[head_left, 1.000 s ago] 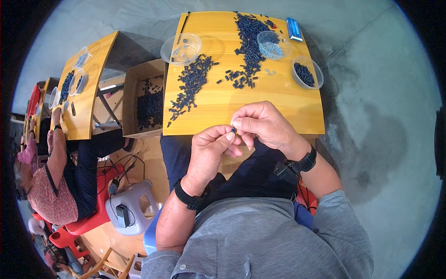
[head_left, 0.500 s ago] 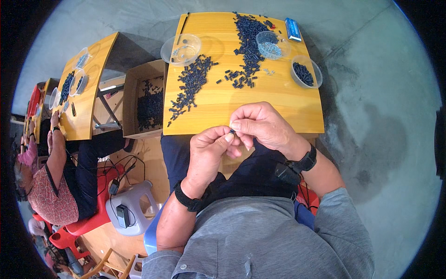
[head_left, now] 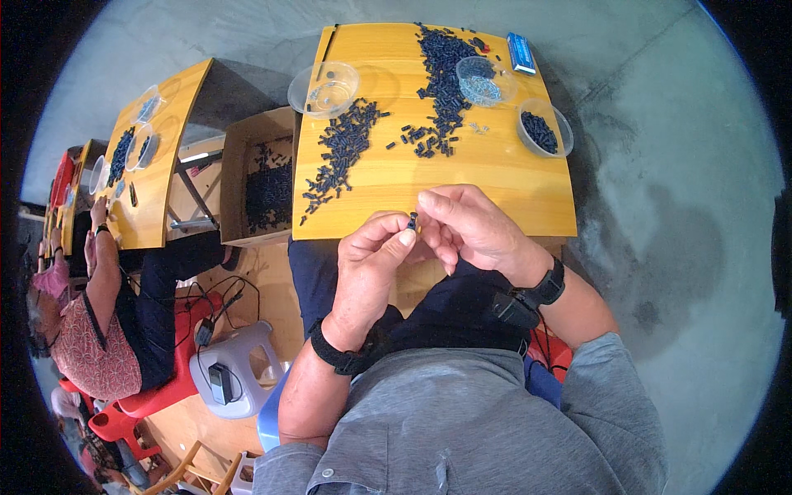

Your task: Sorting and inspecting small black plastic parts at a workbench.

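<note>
My left hand (head_left: 369,262) pinches a small black cylindrical part (head_left: 412,219) between thumb and finger, just off the table's near edge. Its upper end sticks up past the fingertips. Close on its right is my right hand (head_left: 478,229), thumb apart from the half-curled fingers, with nothing visible in its grasp. Ahead on the yellow table (head_left: 487,186) lie a loose pile of small black parts (head_left: 342,148) and a larger pile of black parts (head_left: 445,74). A clear tub (head_left: 481,86) holds small silvery pieces, and another clear tub (head_left: 540,132) holds black parts.
A clear tub (head_left: 332,89) with few pieces stands at the table's left edge. A blue box (head_left: 520,53) lies at the far right corner. Left of the table, a cardboard box (head_left: 260,177) contains black parts. A co-worker (head_left: 95,351) sits at another table (head_left: 161,165).
My right hand has let go of the small part and moved slightly right, its thumb opening away. The left hand still grips the part, now more exposed.
</note>
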The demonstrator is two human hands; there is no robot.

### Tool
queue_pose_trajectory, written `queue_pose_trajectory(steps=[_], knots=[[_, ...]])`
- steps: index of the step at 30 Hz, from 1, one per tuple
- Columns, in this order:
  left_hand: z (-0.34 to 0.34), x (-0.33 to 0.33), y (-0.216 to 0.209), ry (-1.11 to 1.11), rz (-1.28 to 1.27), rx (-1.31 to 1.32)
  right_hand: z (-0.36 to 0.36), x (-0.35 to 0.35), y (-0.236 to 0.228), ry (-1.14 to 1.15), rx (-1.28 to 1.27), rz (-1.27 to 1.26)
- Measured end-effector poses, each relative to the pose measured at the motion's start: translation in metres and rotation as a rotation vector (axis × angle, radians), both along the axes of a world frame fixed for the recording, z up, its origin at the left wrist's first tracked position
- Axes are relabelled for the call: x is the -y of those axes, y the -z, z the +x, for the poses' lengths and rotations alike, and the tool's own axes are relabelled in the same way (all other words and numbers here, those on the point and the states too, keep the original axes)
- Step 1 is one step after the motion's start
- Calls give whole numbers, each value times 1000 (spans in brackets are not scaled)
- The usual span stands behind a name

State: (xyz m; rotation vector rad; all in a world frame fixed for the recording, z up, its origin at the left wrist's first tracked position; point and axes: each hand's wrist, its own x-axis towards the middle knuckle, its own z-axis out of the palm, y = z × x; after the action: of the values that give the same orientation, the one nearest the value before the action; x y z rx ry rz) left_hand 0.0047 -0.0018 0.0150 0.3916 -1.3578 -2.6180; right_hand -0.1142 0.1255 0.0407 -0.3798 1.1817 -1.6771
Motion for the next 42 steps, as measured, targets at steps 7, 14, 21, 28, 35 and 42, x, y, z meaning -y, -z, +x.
queue_pose_trajectory(steps=[7, 14, 21, 28, 35, 42], knots=[[0, -2, 13, -45, -115, -79, 10, 6, 1, -201, 224, 110], [2, -3, -3, 89, 85, -23, 8, 0, 13, -318, 449, 69], [1, -4, 0, 13, -18, -26, 18, 4, 12, -313, 403, 74], [0, 5, -8, 90, 35, 53, 39, 10, 22, -107, 546, 5], [1, 12, -4, 110, -72, 109, 52, 20, 39, -5, 651, -104], [-3, 15, 6, 123, 83, 122, 35, 14, 27, -116, 710, -130]])
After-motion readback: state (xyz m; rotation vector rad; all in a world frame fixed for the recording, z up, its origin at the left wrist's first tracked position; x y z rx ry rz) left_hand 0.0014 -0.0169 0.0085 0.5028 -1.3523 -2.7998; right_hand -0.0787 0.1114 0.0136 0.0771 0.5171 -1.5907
